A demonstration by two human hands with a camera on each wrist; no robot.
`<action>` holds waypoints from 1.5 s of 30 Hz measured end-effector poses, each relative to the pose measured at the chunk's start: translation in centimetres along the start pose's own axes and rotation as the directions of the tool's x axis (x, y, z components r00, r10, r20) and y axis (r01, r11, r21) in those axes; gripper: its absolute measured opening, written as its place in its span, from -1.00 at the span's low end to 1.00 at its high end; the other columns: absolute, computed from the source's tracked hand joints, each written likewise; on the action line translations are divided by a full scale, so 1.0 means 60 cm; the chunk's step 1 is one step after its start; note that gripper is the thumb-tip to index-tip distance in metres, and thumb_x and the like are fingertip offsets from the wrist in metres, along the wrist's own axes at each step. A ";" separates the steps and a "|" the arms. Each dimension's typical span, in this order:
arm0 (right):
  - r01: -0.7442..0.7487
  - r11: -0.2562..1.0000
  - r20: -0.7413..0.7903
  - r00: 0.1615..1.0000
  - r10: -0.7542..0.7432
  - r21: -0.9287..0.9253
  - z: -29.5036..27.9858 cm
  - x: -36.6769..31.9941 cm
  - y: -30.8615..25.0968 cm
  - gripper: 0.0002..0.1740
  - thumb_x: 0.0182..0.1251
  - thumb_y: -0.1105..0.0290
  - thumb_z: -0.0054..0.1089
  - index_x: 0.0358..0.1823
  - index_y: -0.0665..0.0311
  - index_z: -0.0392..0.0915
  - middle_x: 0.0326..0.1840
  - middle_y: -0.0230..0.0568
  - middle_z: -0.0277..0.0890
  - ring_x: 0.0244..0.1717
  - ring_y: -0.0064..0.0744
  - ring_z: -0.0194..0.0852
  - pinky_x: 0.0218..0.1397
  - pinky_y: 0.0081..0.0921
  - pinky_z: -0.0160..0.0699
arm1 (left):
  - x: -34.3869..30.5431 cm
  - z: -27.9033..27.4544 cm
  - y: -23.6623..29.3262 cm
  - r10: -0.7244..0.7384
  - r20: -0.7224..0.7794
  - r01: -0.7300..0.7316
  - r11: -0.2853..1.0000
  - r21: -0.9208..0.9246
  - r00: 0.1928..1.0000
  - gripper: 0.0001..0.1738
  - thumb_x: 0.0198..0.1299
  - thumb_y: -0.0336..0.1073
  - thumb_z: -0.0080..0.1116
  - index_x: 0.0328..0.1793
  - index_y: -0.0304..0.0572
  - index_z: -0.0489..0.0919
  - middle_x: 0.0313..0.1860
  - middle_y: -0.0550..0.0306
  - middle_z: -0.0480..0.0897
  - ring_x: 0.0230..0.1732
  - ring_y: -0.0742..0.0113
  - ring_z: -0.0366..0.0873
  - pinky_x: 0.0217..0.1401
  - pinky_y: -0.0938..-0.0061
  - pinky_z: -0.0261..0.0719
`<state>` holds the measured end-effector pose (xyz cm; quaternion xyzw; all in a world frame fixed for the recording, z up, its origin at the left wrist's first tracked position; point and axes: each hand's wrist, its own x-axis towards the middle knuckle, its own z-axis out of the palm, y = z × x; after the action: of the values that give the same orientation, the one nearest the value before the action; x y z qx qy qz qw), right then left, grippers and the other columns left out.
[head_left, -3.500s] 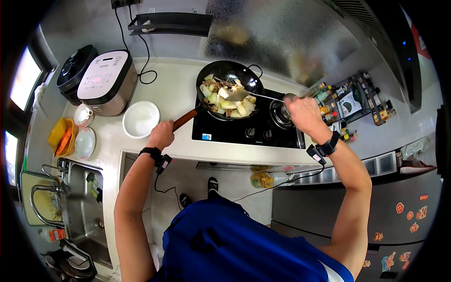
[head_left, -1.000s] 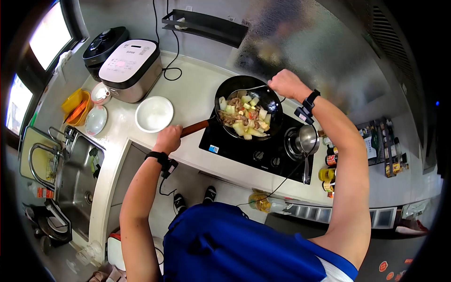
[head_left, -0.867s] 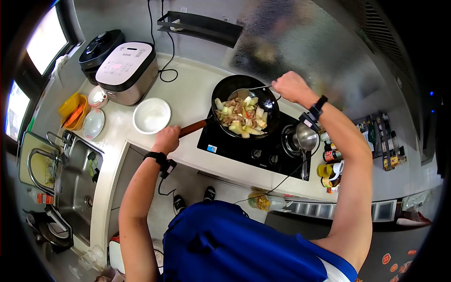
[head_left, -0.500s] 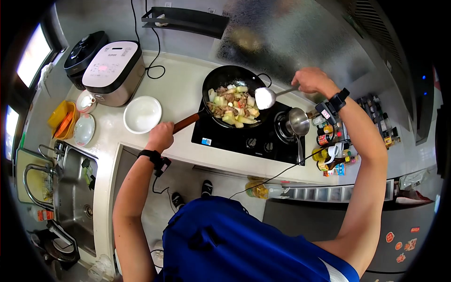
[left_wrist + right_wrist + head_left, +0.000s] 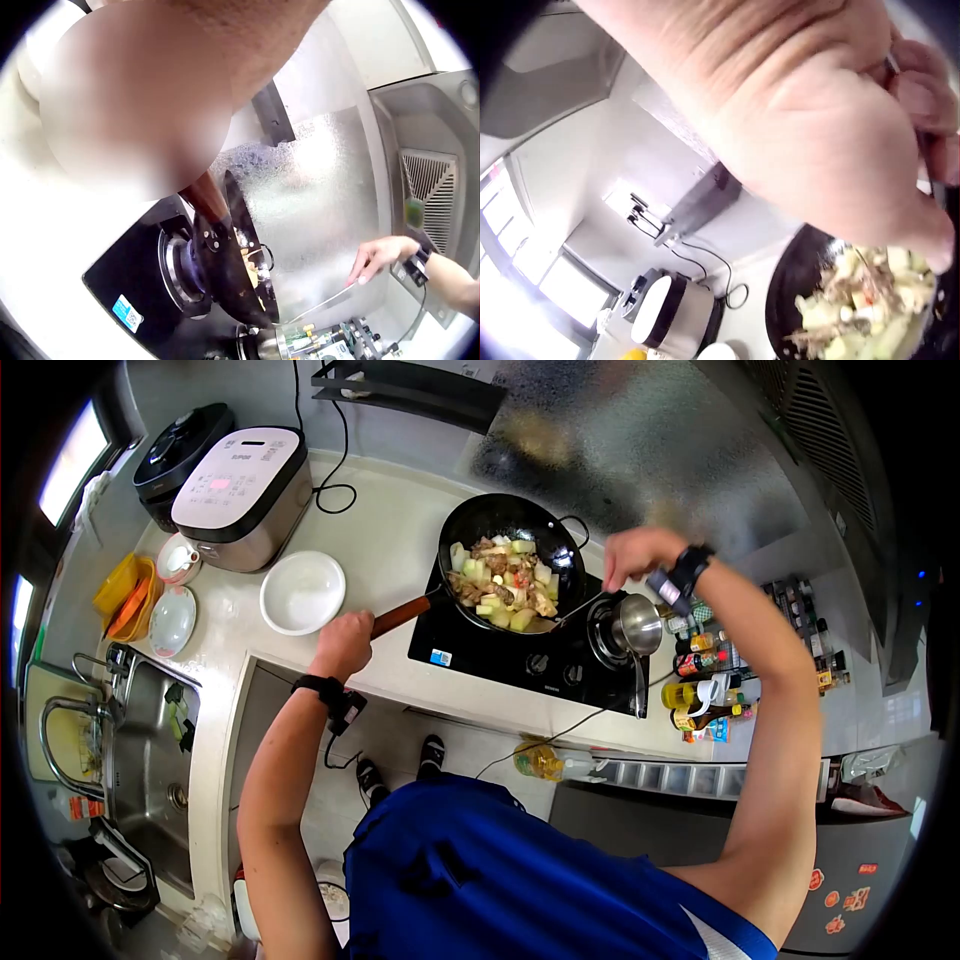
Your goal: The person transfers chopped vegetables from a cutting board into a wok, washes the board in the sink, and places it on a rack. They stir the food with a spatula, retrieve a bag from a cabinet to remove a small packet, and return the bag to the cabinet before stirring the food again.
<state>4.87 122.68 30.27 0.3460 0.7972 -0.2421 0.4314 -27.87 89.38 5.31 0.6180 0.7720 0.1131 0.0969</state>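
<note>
My left hand [image 5: 343, 647] grips the wooden handle [image 5: 400, 617] of a black wok [image 5: 465, 525] over the left burner. Chunks of pale green vegetable and browned meat [image 5: 505, 582] lie in the wok. My right hand [image 5: 640, 555] holds the thin metal shaft of a spatula [image 5: 582, 608], fingers curled round it. Its blade dips low at the wok's near right side, partly hidden by the food and rim. In the left wrist view, a bluish glow shows at the burner [image 5: 176, 274] beneath the wok [image 5: 225, 277]; the hand there is blurred.
A metal ladle [image 5: 637, 624] rests over the right burner. Seasoning bottles [image 5: 700, 665] crowd the counter to its right. Left of the stove stand a white bowl [image 5: 302, 593], a rice cooker [image 5: 245, 500] and a sink [image 5: 155, 760]. A wire runs from the right wrist.
The spatula has gone from the wok's far side, up over its right rim, then down to the near right side. The left hand keeps its grip on the handle.
</note>
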 end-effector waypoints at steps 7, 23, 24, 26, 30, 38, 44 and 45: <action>-0.043 0.975 -0.621 0.764 0.174 0.219 0.250 0.168 0.049 -0.63 0.15 0.16 0.52 -0.21 0.34 0.74 -0.17 0.10 0.73 -0.07 0.10 0.73 0.00 -0.12 0.64 | 0.002 -0.008 0.000 0.017 0.032 -0.017 1.000 -0.006 0.999 -0.87 0.16 -0.49 0.06 -0.18 -0.23 0.58 -0.26 -0.19 0.72 -0.18 -0.19 0.72 -0.12 0.01 0.70; -0.280 0.953 -0.869 0.438 0.231 0.112 0.321 0.099 -0.021 -0.73 0.36 0.25 0.30 -0.19 0.37 0.63 -0.35 0.11 0.71 -0.28 0.17 0.73 -0.20 0.03 0.69 | 0.008 -0.006 -0.009 0.063 0.079 -0.063 0.998 -0.005 0.995 -0.85 0.16 -0.49 0.03 -0.15 -0.29 0.56 -0.25 -0.26 0.72 -0.18 -0.27 0.72 -0.11 -0.02 0.71; -0.287 0.954 -0.879 0.428 0.210 0.088 0.324 0.094 -0.019 -0.73 0.36 0.26 0.30 -0.21 0.37 0.62 -0.35 0.10 0.71 -0.29 0.17 0.73 -0.21 0.03 0.68 | 0.008 -0.007 -0.008 0.064 0.080 -0.064 0.998 -0.003 0.995 -0.85 0.16 -0.49 0.03 -0.15 -0.29 0.56 -0.26 -0.26 0.72 -0.19 -0.28 0.72 -0.12 -0.02 0.71; -0.299 0.954 -0.912 0.393 0.113 -0.010 0.330 0.079 -0.017 -0.82 0.35 0.35 0.23 -0.26 0.36 0.56 -0.38 0.06 0.70 -0.34 0.13 0.73 -0.25 0.00 0.69 | 0.009 -0.007 -0.009 0.071 0.072 -0.071 0.997 -0.003 0.995 -0.84 0.16 -0.49 0.03 -0.15 -0.30 0.55 -0.29 -0.26 0.72 -0.22 -0.28 0.72 -0.13 -0.02 0.71; -0.394 0.903 -0.924 0.383 -0.007 -0.170 0.339 0.055 -0.019 -0.92 0.32 0.45 0.09 -0.28 0.31 0.50 -0.38 -0.01 0.67 -0.38 0.02 0.74 -0.35 -0.08 0.69 | 0.008 -0.010 -0.009 0.075 0.069 -0.074 0.997 -0.023 0.995 -0.84 0.16 -0.50 0.03 -0.13 -0.30 0.54 -0.31 -0.28 0.72 -0.23 -0.29 0.71 -0.16 -0.05 0.70; -0.522 0.813 -0.909 0.416 -0.022 -0.259 0.346 -0.083 -0.095 -0.86 0.30 0.43 0.09 -0.22 0.29 0.59 -0.37 -0.07 0.70 -0.39 -0.09 0.76 -0.38 -0.20 0.69 | -0.027 -0.043 0.002 0.074 -0.022 -0.076 0.983 -0.165 0.997 -0.64 0.19 -0.40 0.22 0.13 -0.17 0.51 -0.13 -0.22 0.71 -0.13 -0.26 0.70 -0.05 -0.05 0.67; -0.510 0.823 -0.878 0.478 0.031 -0.249 0.351 -0.119 -0.172 -0.84 0.25 0.44 0.10 -0.26 0.27 0.66 -0.37 -0.05 0.71 -0.33 -0.08 0.78 -0.31 -0.17 0.70 | -0.039 -0.036 -0.024 0.134 -0.059 -0.144 0.956 -0.255 0.989 -0.43 0.20 -0.32 0.34 0.36 -0.14 0.52 -0.11 -0.24 0.72 -0.06 -0.26 0.68 0.01 -0.02 0.66; -0.506 0.831 -0.865 0.498 0.061 -0.232 0.352 -0.103 -0.177 -0.84 0.24 0.43 0.10 -0.28 0.26 0.68 -0.38 -0.05 0.71 -0.32 -0.08 0.78 -0.31 -0.16 0.70 | -0.037 -0.030 -0.027 0.135 -0.056 -0.145 0.955 -0.259 0.989 -0.43 0.20 -0.32 0.35 0.37 -0.13 0.52 -0.10 -0.25 0.72 -0.06 -0.27 0.68 0.01 -0.02 0.66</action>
<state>10.18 99.28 25.68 0.4362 0.8653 0.2228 0.1064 -29.41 86.79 6.60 0.6505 0.7062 0.2327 0.1549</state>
